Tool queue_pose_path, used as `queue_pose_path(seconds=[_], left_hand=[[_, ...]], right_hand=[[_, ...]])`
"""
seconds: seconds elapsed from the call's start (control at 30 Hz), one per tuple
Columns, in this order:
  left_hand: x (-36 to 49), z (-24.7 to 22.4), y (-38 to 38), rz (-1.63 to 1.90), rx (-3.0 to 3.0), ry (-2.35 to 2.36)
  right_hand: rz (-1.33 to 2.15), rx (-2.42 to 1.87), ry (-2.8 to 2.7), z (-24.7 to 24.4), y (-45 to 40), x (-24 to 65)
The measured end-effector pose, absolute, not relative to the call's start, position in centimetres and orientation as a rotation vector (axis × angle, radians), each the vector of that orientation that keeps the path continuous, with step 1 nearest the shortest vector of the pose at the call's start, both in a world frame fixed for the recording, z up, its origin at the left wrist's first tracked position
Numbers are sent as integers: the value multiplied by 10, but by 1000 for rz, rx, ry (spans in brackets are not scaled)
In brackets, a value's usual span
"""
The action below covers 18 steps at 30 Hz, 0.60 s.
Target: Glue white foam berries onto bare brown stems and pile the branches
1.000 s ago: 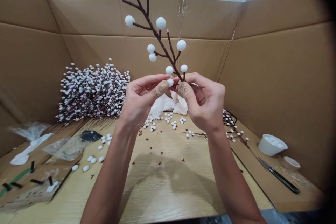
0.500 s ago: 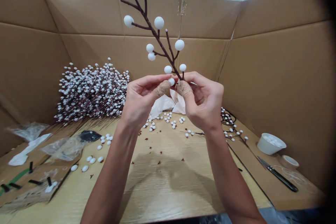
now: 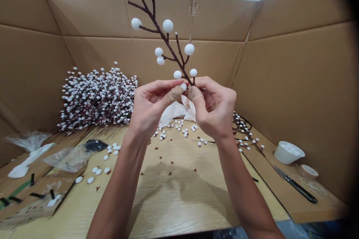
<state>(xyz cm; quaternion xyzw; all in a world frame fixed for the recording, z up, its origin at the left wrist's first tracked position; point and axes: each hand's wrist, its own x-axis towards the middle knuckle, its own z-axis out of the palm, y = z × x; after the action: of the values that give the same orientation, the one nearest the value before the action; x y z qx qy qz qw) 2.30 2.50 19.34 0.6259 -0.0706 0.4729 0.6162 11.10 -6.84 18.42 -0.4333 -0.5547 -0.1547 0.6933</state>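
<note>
A brown branch [image 3: 168,43] with several white berries slants up and left from between the two hands. My right hand [image 3: 214,108] is closed on its lower end, with a tan-wrapped thumb pressed against the stem. Between the thumb and fingers of my left hand [image 3: 148,106] is a small white berry [image 3: 183,87], close beside the stem. Tan wrapping covers this thumb too. Whether the berry touches a twig is hidden by the fingertips. One short twig [image 3: 178,44] higher up has a bare tip.
A large bundle of berry stems [image 3: 98,97] stands at the back left. Loose white berries [image 3: 98,171] and brown bits lie on the table [image 3: 179,201]. At right are a white tub [image 3: 288,152], a tape roll [image 3: 308,171] and a knife [image 3: 300,188]. Cardboard walls [image 3: 297,82] surround the table.
The branch and my right hand have shifted slightly left, toward my left hand. Both hands keep their grip.
</note>
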Motion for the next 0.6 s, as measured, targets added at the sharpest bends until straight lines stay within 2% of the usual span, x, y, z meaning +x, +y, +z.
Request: queue_pose_path(seconds=[0.17, 0.4, 0.6], left_hand=[[21, 194, 28, 1061, 1456, -164], [14, 198, 35, 931, 1481, -133], [0, 203, 51, 774, 1783, -30]], right_hand=[[-247, -934, -1245, 186, -69, 115], [104, -897, -1208, 188, -66, 128], [338, -767, -1079, 188, -62, 137]])
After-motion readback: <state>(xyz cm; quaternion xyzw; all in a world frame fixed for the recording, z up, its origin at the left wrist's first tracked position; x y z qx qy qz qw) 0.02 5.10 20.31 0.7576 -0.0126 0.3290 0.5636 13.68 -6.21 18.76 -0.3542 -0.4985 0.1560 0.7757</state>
